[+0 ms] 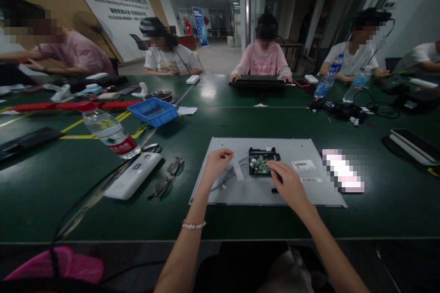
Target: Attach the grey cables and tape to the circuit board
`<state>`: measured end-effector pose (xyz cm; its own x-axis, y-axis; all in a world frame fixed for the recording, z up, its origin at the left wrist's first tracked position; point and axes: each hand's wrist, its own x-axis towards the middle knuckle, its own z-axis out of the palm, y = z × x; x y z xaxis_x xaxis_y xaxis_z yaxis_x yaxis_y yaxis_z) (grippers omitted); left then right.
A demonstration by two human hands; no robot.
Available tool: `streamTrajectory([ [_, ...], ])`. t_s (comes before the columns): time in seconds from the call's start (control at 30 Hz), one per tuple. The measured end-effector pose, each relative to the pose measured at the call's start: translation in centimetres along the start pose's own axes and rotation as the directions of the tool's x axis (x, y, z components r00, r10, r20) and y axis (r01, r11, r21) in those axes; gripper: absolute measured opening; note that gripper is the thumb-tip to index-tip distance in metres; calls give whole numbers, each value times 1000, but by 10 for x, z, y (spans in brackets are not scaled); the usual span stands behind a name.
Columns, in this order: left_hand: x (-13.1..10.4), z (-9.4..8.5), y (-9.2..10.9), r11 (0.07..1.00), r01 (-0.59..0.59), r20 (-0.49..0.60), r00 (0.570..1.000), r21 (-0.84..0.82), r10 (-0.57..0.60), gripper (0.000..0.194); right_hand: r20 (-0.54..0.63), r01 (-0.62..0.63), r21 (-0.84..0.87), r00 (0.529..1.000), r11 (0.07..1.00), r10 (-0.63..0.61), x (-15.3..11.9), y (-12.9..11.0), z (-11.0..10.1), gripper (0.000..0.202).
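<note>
A flat grey panel (254, 193) lies on the green table in front of me. On its middle sits a black frame holding a green circuit board (260, 166). My left hand (220, 162), left of the board, pinches the top end of a translucent strip (238, 168) that hangs down over grey cables (225, 178). My right hand (283, 176) is closed at the board's right edge, fingertips together; anything between them is too small to name. A small black piece shows by my right hand's palm. White labels (303, 165) are stuck on the panel's right part.
Left on the green table (178, 229) are a white power bank (134, 176), a cable bundle (168, 177), a water bottle (112, 133) and a blue tray (154, 112). A phone (343, 171) lies right of the panel. Several people sit across and around the table.
</note>
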<state>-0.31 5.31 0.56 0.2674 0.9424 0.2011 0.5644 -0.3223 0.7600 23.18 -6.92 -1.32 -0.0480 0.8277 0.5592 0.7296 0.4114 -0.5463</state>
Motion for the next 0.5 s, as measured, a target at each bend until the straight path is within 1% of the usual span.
streamTrajectory([
  [0.1, -3, 5, -5, 998, 7, -3, 1000, 59, -6, 19, 116, 83, 7, 990, 997, -83, 8, -22, 16, 36],
  [0.17, -4, 7, -6, 996, 6, -7, 1000, 88, -5, 19, 185, 146, 1, 972, 989, -144, 13, -34, 26, 35],
  [0.23, -7, 9, -6, 994, -8, -39, 999, 112, 12, 21, 231, 203, -12, 953, 979, -195, 15, -44, 36, 33],
  [0.3, -13, 10, -4, 987, -45, -108, 992, 157, 62, 26, 252, 244, -28, 940, 969, -229, 15, -50, 44, 31],
  [0.37, -22, 11, 1, 966, -94, -180, 974, 240, 139, 29, 260, 271, -36, 932, 962, -253, 14, -52, 50, 29],
  [0.43, -37, 12, 8, 932, -136, -201, 956, 337, 212, 28, 262, 286, -29, 927, 958, -268, 10, -52, 53, 27],
  [0.5, -53, 14, 14, 899, -161, -175, 952, 408, 250, 27, 263, 288, -14, 925, 957, -275, 7, -49, 54, 25],
])
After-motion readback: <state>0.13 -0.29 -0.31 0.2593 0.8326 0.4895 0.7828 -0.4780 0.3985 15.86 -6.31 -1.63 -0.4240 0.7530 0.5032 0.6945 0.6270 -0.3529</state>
